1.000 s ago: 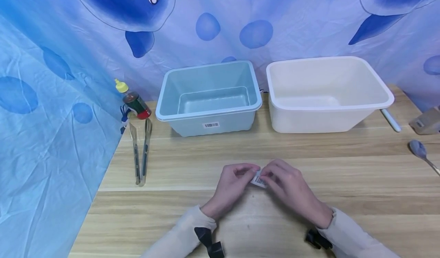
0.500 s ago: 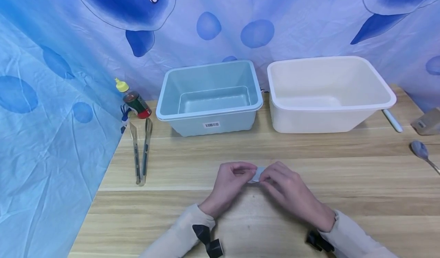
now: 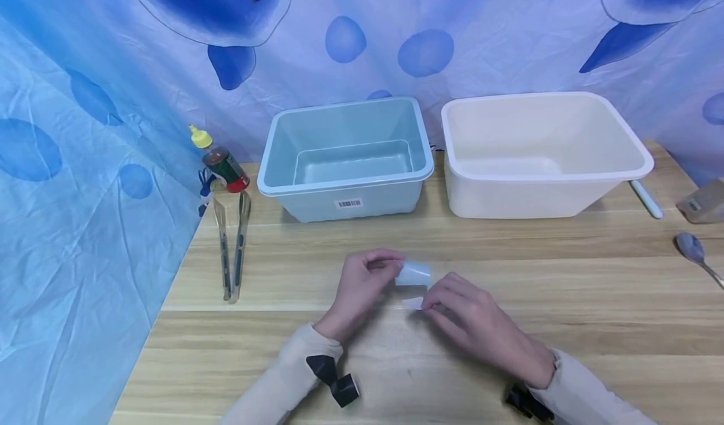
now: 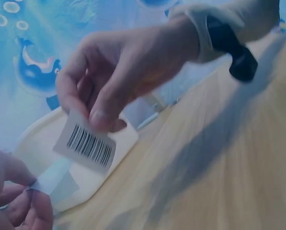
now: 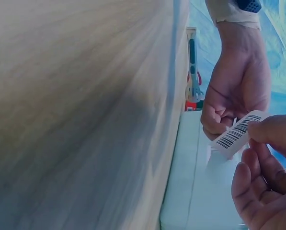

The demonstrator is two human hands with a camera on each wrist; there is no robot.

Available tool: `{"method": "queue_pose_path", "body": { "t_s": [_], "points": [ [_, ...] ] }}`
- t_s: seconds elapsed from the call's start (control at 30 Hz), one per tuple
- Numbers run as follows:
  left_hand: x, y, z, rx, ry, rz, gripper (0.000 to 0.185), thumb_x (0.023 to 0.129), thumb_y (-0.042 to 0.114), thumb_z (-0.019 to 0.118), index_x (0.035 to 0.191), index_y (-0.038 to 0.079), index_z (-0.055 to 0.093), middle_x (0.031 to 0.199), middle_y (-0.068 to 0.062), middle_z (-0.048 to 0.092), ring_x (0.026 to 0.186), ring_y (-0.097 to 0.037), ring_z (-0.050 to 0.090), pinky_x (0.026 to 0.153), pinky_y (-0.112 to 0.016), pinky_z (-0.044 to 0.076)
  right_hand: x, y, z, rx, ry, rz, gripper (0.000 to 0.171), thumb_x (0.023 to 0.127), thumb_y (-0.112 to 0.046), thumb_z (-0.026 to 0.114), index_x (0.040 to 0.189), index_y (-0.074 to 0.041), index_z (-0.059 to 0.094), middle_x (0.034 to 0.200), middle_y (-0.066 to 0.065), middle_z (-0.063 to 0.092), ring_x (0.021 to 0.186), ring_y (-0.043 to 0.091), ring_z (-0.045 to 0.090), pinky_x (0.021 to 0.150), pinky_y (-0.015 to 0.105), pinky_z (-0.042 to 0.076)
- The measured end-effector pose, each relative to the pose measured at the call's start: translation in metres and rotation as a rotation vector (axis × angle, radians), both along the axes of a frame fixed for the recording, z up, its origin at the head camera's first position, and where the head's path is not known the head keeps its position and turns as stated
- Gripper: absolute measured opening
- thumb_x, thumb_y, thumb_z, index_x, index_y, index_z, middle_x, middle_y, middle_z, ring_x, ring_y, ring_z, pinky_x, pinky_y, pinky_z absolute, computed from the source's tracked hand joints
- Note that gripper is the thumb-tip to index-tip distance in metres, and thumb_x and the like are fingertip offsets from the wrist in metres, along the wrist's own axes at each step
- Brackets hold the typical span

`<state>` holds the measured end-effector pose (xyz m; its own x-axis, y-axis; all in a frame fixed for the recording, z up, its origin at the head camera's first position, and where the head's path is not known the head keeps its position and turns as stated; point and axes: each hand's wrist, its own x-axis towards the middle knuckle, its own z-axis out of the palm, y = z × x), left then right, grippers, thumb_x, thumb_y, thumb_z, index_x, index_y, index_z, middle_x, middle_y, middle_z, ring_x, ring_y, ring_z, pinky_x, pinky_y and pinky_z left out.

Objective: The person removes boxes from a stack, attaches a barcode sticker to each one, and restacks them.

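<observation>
My left hand (image 3: 362, 290) pinches a glossy, pale bluish backing sheet (image 3: 413, 273) between thumb and index finger. Just to its right and a little nearer me, my right hand (image 3: 477, 315) pinches a small white barcode label (image 3: 413, 303) by its edge. In the left wrist view the barcode label (image 4: 87, 147) shows black bars, and the translucent backing sheet (image 4: 56, 177) stands apart from it, close by. Over in the right wrist view, my right thumb and finger hold the label (image 5: 234, 133), which overlaps part of my left hand (image 5: 241, 86).
A light blue bin (image 3: 348, 205) and a white bin (image 3: 526, 198) stand at the back. Left are a yellow-capped bottle (image 3: 226, 168) and two slim packaged tools (image 3: 240, 249). On the right lie a spoon (image 3: 690, 247), a pale blue handle (image 3: 646, 198) and a clear container (image 3: 704, 204).
The label and backing sheet, earlier held together between both hands, have come apart. My left hand has moved left and away from me with the backing, while my right hand has shifted slightly nearer me.
</observation>
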<state>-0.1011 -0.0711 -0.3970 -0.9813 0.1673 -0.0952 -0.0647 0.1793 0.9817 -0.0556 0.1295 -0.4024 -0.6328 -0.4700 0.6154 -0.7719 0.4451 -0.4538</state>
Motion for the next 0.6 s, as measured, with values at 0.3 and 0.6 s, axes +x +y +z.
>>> {"method": "queue_pose_path", "body": {
  "t_s": [0.3, 0.6],
  "points": [
    [-0.005, -0.008, -0.008, -0.332, 0.151, -0.246, 0.016, 0.085, 0.006, 0.067, 0.099, 0.007, 0.074, 0.085, -0.008, 0.074, 0.074, -0.009, 0.066, 0.065, -0.022, 0.054, -0.001, 0.006, 0.006, -0.088, -0.287, 0.002, 0.027, 0.072, 0.004, 0.078, 0.086, -0.016, 0.066, 0.084, -0.006, 0.069, 0.072, 0.0, 0.06, 0.062, 0.018, 0.055],
    [0.002, -0.009, 0.018, -0.433, 0.474, -0.271, 0.015, 0.081, 0.008, 0.072, 0.096, 0.012, 0.075, 0.099, 0.001, 0.073, 0.087, -0.014, 0.065, 0.068, -0.022, 0.054, -0.006, 0.015, 0.009, -0.122, -0.479, -0.01, 0.026, 0.075, 0.008, 0.074, 0.086, -0.014, 0.067, 0.085, -0.002, 0.072, 0.07, 0.002, 0.064, 0.065, 0.022, 0.057]
  ]
}}
